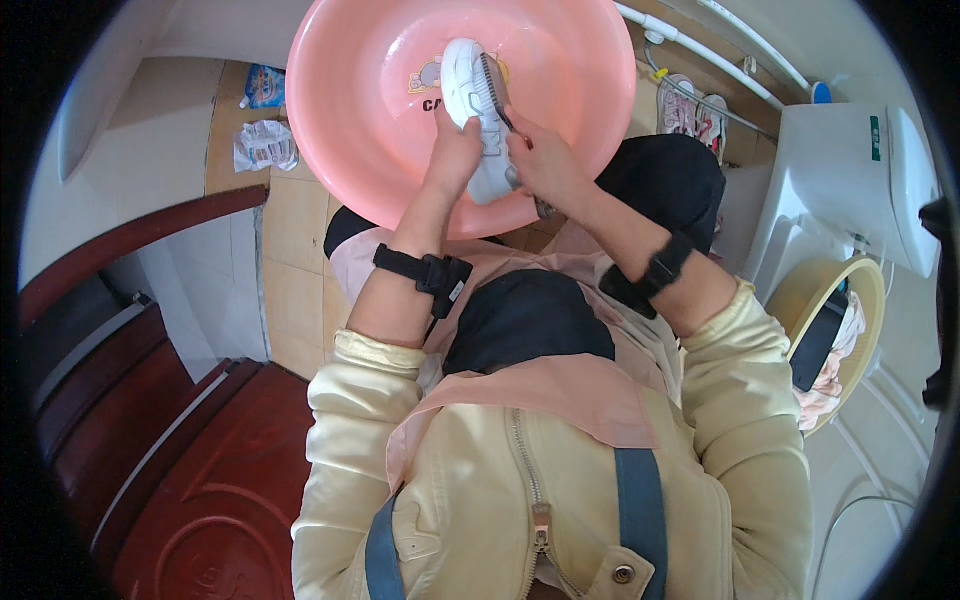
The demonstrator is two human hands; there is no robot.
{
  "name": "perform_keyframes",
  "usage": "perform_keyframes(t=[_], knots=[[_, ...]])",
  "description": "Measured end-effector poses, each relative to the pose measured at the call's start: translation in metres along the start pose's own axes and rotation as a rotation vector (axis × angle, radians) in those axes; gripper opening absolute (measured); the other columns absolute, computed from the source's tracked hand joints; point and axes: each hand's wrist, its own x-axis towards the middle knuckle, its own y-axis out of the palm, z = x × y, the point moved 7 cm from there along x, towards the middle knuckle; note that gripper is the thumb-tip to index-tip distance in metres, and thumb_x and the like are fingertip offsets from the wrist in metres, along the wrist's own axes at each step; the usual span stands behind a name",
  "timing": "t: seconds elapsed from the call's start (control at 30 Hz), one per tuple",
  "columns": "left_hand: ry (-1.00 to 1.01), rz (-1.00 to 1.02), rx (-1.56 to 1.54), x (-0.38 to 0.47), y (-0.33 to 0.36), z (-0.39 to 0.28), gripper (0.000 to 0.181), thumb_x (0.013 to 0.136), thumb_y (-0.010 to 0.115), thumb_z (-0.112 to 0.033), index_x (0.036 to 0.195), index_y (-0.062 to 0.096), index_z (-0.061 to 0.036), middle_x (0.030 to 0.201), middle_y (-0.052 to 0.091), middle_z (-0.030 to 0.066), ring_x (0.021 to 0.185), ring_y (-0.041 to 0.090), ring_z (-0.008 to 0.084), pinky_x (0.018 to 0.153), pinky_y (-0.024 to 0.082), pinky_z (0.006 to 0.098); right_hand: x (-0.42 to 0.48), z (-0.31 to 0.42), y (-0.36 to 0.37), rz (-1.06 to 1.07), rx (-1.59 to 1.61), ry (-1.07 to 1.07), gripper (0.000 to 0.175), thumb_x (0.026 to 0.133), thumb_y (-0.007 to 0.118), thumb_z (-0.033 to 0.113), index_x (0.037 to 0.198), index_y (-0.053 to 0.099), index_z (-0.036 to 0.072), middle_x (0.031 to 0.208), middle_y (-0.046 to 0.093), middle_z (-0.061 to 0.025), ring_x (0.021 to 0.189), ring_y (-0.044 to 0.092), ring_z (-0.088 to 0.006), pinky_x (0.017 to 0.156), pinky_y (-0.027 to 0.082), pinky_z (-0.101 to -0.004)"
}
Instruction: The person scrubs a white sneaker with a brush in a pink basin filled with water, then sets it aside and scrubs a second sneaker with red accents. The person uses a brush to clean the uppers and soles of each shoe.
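My left hand [456, 154] grips a white shoe [491, 176] by its side, thumb on top. The shoe is tilted lengthwise over a large pink plastic basin [326, 142], with its far end towards the basin's middle. My right hand [547, 161] is closed around the handle of a scrubbing brush [495, 86]. The brush's dark bristles lie against the shoe's right side, near its far end. A printed cartoon and lettering show on the basin floor. The basin's near rim sits in front of my knees.
On the left, a blue detergent pouch [265, 86] and a crumpled plastic packet [265, 146] lie beside the basin. Sneakers [679, 112] stand beyond my right knee, below white pipes [697, 49]. A yellow tub [874, 300] holding cloth and a black device is at right. Dark red door panels [225, 487] fill the lower left.
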Motion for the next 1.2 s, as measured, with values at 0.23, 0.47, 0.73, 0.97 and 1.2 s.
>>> perform_keyframes(t=[0.23, 0.47, 0.73, 0.97, 1.2], knots=[[0.040, -0.008, 0.139, -0.004, 0.009, -0.014, 0.056, 0.088, 0.043, -0.005, 0.136, 0.014, -0.0016, 0.123, 0.044, 0.0242, 0.109, 0.051, 0.0315, 0.090, 0.041, 0.0369, 0.045, 0.008, -0.016, -0.229, -0.421, -0.303, 0.038, 0.090, 0.046, 0.019, 0.125, 0.049, 0.007, 0.079, 0.061, -0.0218, 0.061, 0.060, -0.0306, 0.056, 0.047, -0.0376], [0.042, -0.032, 0.224, 0.003, 0.016, -0.003, 0.062, 0.088, 0.044, -0.008, 0.138, 0.008, -0.0045, 0.119, 0.049, 0.0269, 0.110, 0.051, 0.0361, 0.090, 0.041, 0.0394, 0.029, -0.015, -0.023, 0.022, -0.529, -0.034, 0.036, 0.089, 0.046, 0.019, 0.122, 0.051, 0.005, 0.075, 0.060, -0.0215, 0.059, 0.059, -0.0276, 0.057, 0.046, -0.0369], [0.050, -0.041, 0.312, 0.001, 0.016, -0.004, 0.064, 0.088, 0.045, -0.010, 0.139, 0.006, -0.0063, 0.116, 0.050, 0.0289, 0.106, 0.052, 0.0389, 0.089, 0.042, 0.0417, 0.009, 0.027, -0.022, -0.173, -0.512, -0.374, 0.034, 0.091, 0.042, 0.018, 0.121, 0.051, 0.004, 0.076, 0.058, -0.0244, 0.065, 0.058, -0.0323, 0.061, 0.046, -0.0398], [0.102, -0.051, 0.232, 0.005, 0.015, 0.002, 0.067, 0.086, 0.046, -0.005, 0.139, 0.007, -0.0077, 0.112, 0.052, 0.0287, 0.103, 0.054, 0.0391, 0.087, 0.043, 0.0422, 0.032, 0.047, -0.021, -0.076, -0.687, -0.369, 0.038, 0.090, 0.044, 0.016, 0.127, 0.045, 0.006, 0.066, 0.055, -0.0242, 0.065, 0.058, -0.0331, 0.060, 0.045, -0.0416], [0.152, -0.055, 0.263, 0.004, 0.018, -0.002, 0.067, 0.085, 0.047, -0.003, 0.139, 0.008, -0.0072, 0.108, 0.053, 0.0313, 0.101, 0.054, 0.0410, 0.086, 0.044, 0.0435, 0.030, 0.035, -0.019, -0.118, -0.800, -0.234, 0.038, 0.087, 0.045, 0.012, 0.124, 0.048, 0.007, 0.092, 0.058, -0.0224, 0.071, 0.058, -0.0365, 0.062, 0.047, -0.0427]])
